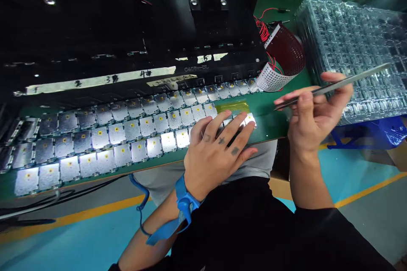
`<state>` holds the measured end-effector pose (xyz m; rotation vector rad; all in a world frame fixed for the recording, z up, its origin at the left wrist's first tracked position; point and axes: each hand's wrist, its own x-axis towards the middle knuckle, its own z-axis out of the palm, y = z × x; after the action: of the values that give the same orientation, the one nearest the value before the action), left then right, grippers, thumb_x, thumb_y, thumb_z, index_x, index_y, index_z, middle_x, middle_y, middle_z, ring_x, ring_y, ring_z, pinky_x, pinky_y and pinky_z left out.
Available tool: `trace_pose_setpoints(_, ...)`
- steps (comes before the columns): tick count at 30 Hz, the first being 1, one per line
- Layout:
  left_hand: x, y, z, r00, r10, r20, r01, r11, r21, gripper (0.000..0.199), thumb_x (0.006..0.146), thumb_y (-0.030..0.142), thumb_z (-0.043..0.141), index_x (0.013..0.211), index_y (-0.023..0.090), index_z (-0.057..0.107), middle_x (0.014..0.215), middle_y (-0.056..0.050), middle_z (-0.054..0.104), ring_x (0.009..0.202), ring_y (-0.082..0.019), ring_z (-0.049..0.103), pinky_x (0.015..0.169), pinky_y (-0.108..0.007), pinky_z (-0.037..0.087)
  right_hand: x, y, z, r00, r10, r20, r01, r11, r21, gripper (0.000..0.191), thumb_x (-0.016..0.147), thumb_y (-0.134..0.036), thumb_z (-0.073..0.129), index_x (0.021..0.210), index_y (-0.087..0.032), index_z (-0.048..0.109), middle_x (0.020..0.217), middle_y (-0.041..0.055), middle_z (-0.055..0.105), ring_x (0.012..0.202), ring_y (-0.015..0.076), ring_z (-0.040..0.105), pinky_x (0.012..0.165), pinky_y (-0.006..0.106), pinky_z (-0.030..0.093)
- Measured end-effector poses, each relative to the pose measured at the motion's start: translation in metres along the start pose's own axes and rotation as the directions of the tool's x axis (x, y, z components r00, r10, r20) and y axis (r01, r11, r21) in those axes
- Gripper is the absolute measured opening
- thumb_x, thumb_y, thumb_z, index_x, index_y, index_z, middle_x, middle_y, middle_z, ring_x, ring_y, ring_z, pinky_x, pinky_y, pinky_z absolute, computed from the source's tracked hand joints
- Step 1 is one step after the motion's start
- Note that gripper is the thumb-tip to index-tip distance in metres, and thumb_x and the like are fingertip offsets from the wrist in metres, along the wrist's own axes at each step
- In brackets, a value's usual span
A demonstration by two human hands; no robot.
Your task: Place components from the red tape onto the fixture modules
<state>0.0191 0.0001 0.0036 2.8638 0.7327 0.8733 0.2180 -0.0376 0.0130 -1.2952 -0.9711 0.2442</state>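
Observation:
Rows of square silver plates [103,161], each with a small yellow mark, lie along the green bench top [267,123]. My left hand [216,148] rests palm down with fingers spread over the right end of the nearest row, hiding several plates. A blue wrist strap [186,203] with a coiled cord goes around that wrist. My right hand [318,114] is raised at the bench's right end, closed around thin metal tweezers [333,87]. Their dark tips point left, apart from the plates. A strip of yellowish tape [232,107] lies just beyond my left fingers.
A black machine [127,21] with handwritten labels stands along the back. Perforated white and dark red sheet [276,78] curls beside red wires [263,31]. Stacked clear plastic trays [356,42] stand at the right, above a blue plastic bin [375,133].

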Motion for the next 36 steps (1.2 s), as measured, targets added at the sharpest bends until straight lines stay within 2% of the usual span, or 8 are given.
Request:
trace_pose_setpoints(3, -0.005, -0.003, -0.001, 0.984, -0.020, -0.178, -0.004, 0.991, -0.133, 0.020, 0.093, 0.031, 0.061, 0.109, 0.020, 0.065, 0.106, -0.001, 0.075, 0.105, -0.023, 0.064, 0.095, -0.041, 0.040, 0.005, 0.003, -0.026, 0.993, -0.082, -0.089, 0.051, 0.950, -0.308, 0.026, 0.095, -0.036, 0.057, 0.120, -0.031, 0.057, 0.083, -0.0018, 0.061, 0.064, 0.0100, 0.060, 0.062, 0.026, 0.054)
trace_pose_setpoints(6, -0.011, -0.007, -0.003, 0.957, 0.001, -0.289, -0.076, 0.965, -0.250, 0.002, 0.090, 0.021, 0.062, 0.091, 0.021, 0.063, 0.086, 0.003, 0.075, 0.089, -0.017, 0.066, 0.089, -0.037, 0.043, 0.008, 0.013, -0.052, 1.000, 0.014, -0.026, -0.027, 0.773, -0.633, 0.044, 0.095, -0.038, 0.052, 0.138, -0.027, 0.052, 0.076, 0.0002, 0.059, 0.063, 0.0120, 0.057, 0.066, 0.030, 0.052)
trace_pose_setpoints(10, -0.015, -0.009, -0.002, 0.961, 0.004, -0.277, -0.088, 0.953, -0.290, 0.004, 0.088, 0.017, 0.062, 0.089, 0.020, 0.061, 0.084, 0.002, 0.073, 0.086, -0.017, 0.065, 0.087, -0.036, 0.045, 0.010, 0.025, -0.065, 0.998, 0.052, 0.031, -0.001, 0.533, -0.846, 0.054, 0.093, -0.032, 0.049, 0.145, -0.020, 0.045, 0.088, 0.0059, 0.064, 0.071, 0.0159, 0.058, 0.077, 0.038, 0.054)
trace_pose_setpoints(13, -0.015, -0.009, -0.001, 0.963, 0.018, -0.268, -0.097, 0.954, -0.284, 0.004, 0.089, 0.017, 0.061, 0.091, 0.020, 0.060, 0.085, 0.001, 0.073, 0.087, -0.017, 0.065, 0.087, -0.036, 0.045, 0.010, 0.030, -0.065, 0.996, -0.004, 0.091, 0.084, 0.437, -0.896, 0.049, 0.089, -0.023, 0.046, 0.137, -0.016, 0.054, 0.100, 0.0114, 0.065, 0.087, 0.0217, 0.062, 0.088, 0.044, 0.054)
trace_pose_setpoints(15, -0.014, -0.008, 0.001, 0.962, 0.021, -0.271, -0.101, 0.953, -0.286, 0.003, 0.090, 0.018, 0.060, 0.091, 0.021, 0.060, 0.085, 0.002, 0.072, 0.086, -0.016, 0.065, 0.087, -0.035, 0.046, 0.011, 0.032, -0.064, 0.992, -0.031, 0.120, 0.122, 0.425, -0.897, 0.047, 0.085, -0.018, 0.046, 0.129, -0.015, 0.060, 0.106, 0.0139, 0.064, 0.097, 0.0248, 0.062, 0.093, 0.046, 0.053)
trace_pose_setpoints(22, -0.010, -0.002, 0.010, 0.968, 0.007, -0.251, -0.075, 0.962, -0.263, 0.009, 0.092, 0.020, 0.056, 0.084, 0.019, 0.060, 0.082, 0.002, 0.071, 0.083, -0.015, 0.064, 0.084, -0.035, 0.043, 0.008, 0.038, -0.067, 0.986, -0.093, 0.136, 0.165, 0.513, -0.842, 0.038, 0.083, -0.019, 0.047, 0.114, -0.014, 0.068, 0.114, 0.0140, 0.064, 0.107, 0.0248, 0.062, 0.098, 0.044, 0.052)
trace_pose_setpoints(29, -0.007, 0.001, 0.014, 0.970, -0.045, -0.237, -0.017, 0.967, -0.254, 0.011, 0.093, 0.019, 0.055, 0.086, 0.019, 0.064, 0.086, 0.001, 0.073, 0.088, -0.016, 0.064, 0.087, -0.035, 0.044, 0.005, 0.039, -0.065, 0.987, -0.087, 0.133, 0.159, 0.562, -0.812, 0.029, 0.086, -0.026, 0.049, 0.106, -0.015, 0.068, 0.116, 0.0132, 0.064, 0.113, 0.0236, 0.059, 0.106, 0.045, 0.046)
trace_pose_setpoints(36, -0.006, 0.004, 0.017, 0.969, -0.138, -0.206, 0.077, 0.958, -0.278, 0.014, 0.094, 0.021, 0.054, 0.090, 0.020, 0.067, 0.093, -0.004, 0.073, 0.095, -0.019, 0.065, 0.090, -0.037, 0.046, 0.006, 0.040, -0.067, 0.987, -0.088, 0.138, 0.164, 0.566, -0.808, 0.028, 0.086, -0.031, 0.050, 0.103, -0.017, 0.067, 0.117, 0.0110, 0.065, 0.116, 0.0246, 0.058, 0.107, 0.044, 0.044)
